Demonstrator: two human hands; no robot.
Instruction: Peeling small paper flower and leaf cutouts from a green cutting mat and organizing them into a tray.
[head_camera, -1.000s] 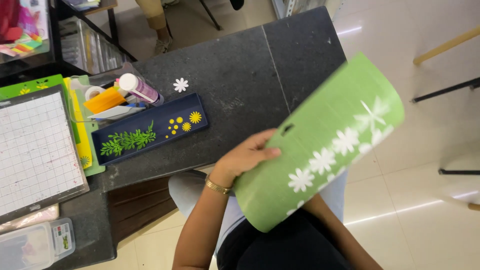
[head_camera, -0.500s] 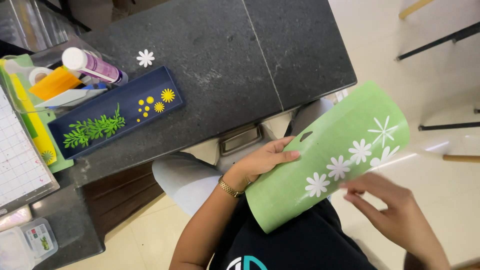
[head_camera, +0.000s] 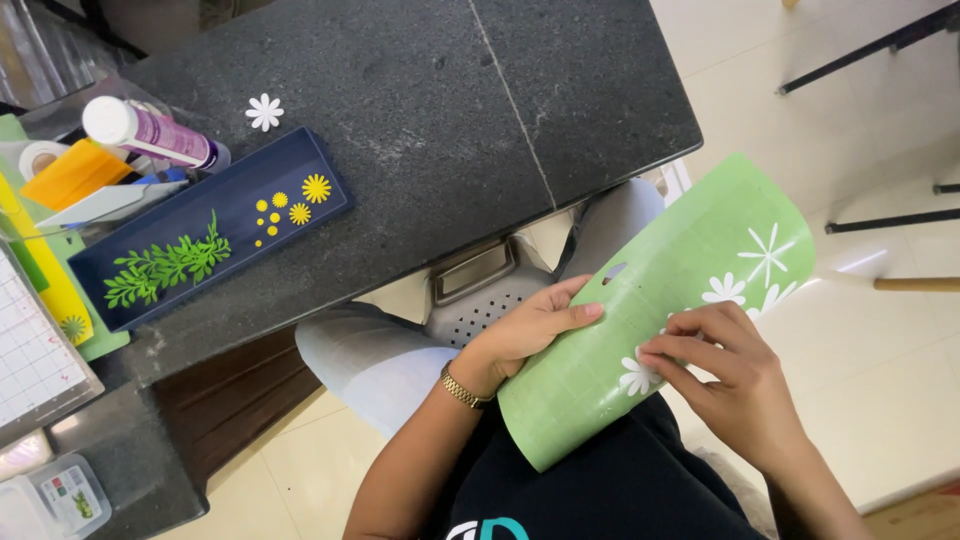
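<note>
Above the lap, beside the dark stone desk (head_camera: 420, 110), a curved green cutting mat (head_camera: 660, 300) is held at its edge by the closed left hand (head_camera: 525, 335), while a white paper flower (head_camera: 637, 377) on it is pinched by the right hand (head_camera: 730, 385).

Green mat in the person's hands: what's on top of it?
On the green mat: white paper flowers stuck to its surface. The right hand has its fingers on one flower, partly covering it. The left hand grips the mat's edge. Its underside is hidden.
</note>
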